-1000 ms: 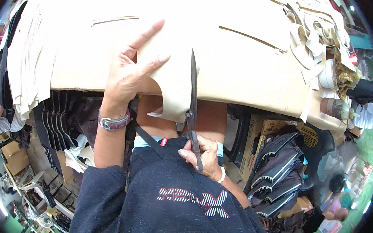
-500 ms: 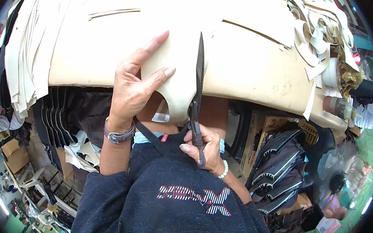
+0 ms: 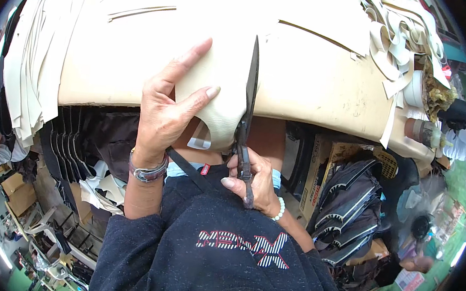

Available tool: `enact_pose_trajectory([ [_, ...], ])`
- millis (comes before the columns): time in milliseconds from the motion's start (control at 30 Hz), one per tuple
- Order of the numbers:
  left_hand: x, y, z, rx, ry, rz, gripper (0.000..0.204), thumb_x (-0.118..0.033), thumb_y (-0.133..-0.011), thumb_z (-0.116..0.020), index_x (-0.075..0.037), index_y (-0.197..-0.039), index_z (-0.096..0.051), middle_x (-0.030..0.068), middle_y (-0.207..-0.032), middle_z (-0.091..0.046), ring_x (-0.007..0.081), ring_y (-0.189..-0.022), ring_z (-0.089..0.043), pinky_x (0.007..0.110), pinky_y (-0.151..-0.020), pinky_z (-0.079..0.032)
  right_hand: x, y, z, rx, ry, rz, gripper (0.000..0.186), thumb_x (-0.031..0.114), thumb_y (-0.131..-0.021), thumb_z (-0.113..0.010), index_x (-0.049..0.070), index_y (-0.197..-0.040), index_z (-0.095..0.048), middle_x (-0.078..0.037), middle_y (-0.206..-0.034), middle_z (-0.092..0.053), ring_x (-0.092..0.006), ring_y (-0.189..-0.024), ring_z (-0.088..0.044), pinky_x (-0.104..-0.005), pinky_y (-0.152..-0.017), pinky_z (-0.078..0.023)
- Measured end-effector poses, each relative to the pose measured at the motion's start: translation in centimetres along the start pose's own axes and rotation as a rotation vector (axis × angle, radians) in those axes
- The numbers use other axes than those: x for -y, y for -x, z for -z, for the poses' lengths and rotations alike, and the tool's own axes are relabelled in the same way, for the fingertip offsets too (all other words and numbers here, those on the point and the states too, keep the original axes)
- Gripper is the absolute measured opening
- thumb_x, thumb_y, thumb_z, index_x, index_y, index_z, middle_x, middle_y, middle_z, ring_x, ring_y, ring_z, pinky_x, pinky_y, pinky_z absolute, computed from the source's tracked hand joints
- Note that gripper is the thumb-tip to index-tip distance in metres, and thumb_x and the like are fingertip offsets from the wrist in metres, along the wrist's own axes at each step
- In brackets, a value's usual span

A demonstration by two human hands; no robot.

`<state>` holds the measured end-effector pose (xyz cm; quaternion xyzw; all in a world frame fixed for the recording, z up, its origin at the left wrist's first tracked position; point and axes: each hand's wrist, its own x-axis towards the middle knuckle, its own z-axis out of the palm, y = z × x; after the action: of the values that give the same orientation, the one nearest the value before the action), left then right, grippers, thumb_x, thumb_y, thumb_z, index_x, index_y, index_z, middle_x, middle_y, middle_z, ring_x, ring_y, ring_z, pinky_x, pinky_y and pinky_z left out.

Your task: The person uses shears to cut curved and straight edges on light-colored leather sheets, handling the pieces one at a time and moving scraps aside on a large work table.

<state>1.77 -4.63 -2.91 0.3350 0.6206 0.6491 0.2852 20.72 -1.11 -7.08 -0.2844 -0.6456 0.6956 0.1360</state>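
Observation:
A curved piece of cream leather-like sheet [image 3: 222, 103] hangs partly over the near edge of the table. My left hand [image 3: 167, 107] holds its left side, thumb on top and index finger stretched forward; the other fingers are hidden beneath. My right hand [image 3: 257, 183] is closed round the handles of dark, worn scissors [image 3: 252, 92]. The long blades point away from me along the right edge of the piece and look pressed together or nearly so. Below the left side of the piece shows a small white-and-grey patch [image 3: 199, 143].
Long cream strips [image 3: 41, 48] drape over the table's left end, and curled offcuts [image 3: 394, 43] pile at the far right. A jar [image 3: 423, 132] stands near the right edge of the table [image 3: 313, 97]. Dark stacked pieces [image 3: 345, 214] and a cardboard box [image 3: 315, 179] sit below right.
The scissors have tilted slightly, their tip shifting a little right and away from me. My left hand keeps its hold on the cream piece, nearly unmoved.

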Motion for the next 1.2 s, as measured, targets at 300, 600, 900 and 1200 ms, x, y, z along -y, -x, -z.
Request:
enact_pose_trajectory([
  [300, -0.05, 0.17, -0.08, 0.027, -0.032, -0.009, 0.052, 0.003, -0.071, -0.063, -0.002, -0.121, -0.049, 0.0118, -0.111, -0.055, 0.0141, -0.099, -0.052, 0.026, -0.086, -0.041, -0.10, 0.08, 0.06, -0.001, 0.014, -0.019, 0.041, 0.035, -0.063, -0.073, 0.001, -0.067, -0.051, -0.001, -0.051, -0.042, -0.0093, -0.047, -0.042, -0.0250, -0.044, -0.033],
  [600, -0.03, 0.16, -0.16, 0.036, -0.038, -0.010, 0.051, 0.003, -0.071, -0.062, -0.002, -0.120, -0.048, 0.0129, -0.113, -0.054, 0.0150, -0.101, -0.051, 0.026, -0.086, -0.041, 0.05, 0.25, -0.03, -0.035, 0.012, 0.001, 0.036, 0.030, -0.065, -0.074, 0.001, -0.066, -0.051, -0.002, -0.051, -0.045, -0.0093, -0.045, -0.043, -0.0249, -0.043, -0.034],
  [900, 0.11, 0.29, -0.33, 0.046, -0.006, 0.017, 0.052, 0.005, -0.072, -0.061, -0.002, -0.121, -0.048, 0.0124, -0.114, -0.053, 0.0142, -0.101, -0.051, 0.025, -0.085, -0.042, -0.60, 0.59, -0.02, -0.049, 0.010, 0.012, 0.032, 0.024, -0.070, -0.073, 0.002, -0.064, -0.051, -0.001, -0.045, -0.046, -0.0074, -0.039, -0.046, -0.0224, -0.038, -0.034],
  [1200, 0.13, 0.36, -0.40, 0.043, -0.034, 0.028, 0.051, 0.005, -0.072, -0.061, -0.003, -0.121, -0.048, 0.0119, -0.114, -0.053, 0.0143, -0.102, -0.051, 0.026, -0.087, -0.041, -0.73, 0.61, -0.28, -0.081, 0.007, 0.027, 0.030, 0.022, -0.072, -0.072, 0.003, -0.062, -0.051, 0.001, -0.042, -0.044, -0.0058, -0.035, -0.044, -0.0210, -0.033, -0.031],
])
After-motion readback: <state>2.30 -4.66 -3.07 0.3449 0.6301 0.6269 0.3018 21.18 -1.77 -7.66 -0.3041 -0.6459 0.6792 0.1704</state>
